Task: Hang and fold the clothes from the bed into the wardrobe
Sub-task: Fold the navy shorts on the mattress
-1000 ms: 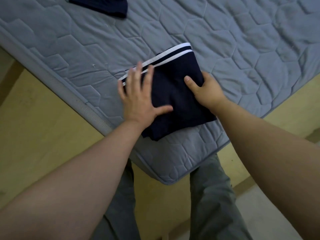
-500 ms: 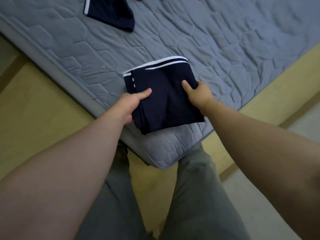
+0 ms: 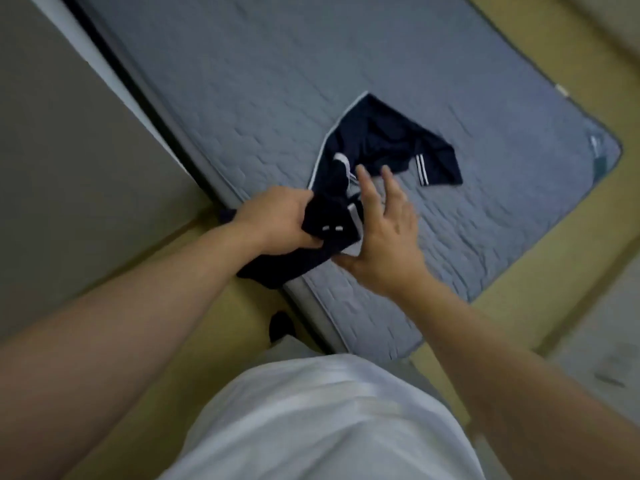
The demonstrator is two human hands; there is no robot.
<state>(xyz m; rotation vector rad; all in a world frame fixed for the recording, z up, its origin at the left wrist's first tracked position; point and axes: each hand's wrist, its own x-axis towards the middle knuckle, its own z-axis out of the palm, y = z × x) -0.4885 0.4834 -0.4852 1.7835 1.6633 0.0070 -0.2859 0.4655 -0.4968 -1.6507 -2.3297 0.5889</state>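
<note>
My left grip (image 3: 277, 220) clutched the folded navy garment (image 3: 330, 220) at the bed (image 3: 242, 81) edge; right grip (image 3: 384, 244) spread beside it. Next, I judged: wardrobe.

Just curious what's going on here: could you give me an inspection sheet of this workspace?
Surface: grey quilted mattress.
Job's things: folded garment, navy, held at the mattress edge; loose garment, navy with white stripes, crumpled on the mattress.
Clutter: nothing seen.
Grips: left hand grips the folded garment; right hand beside it, fingers straight.
Cables: nothing seen.
Surroundings: yellowish floor; grey wall at left; the picture is blurred.
</note>
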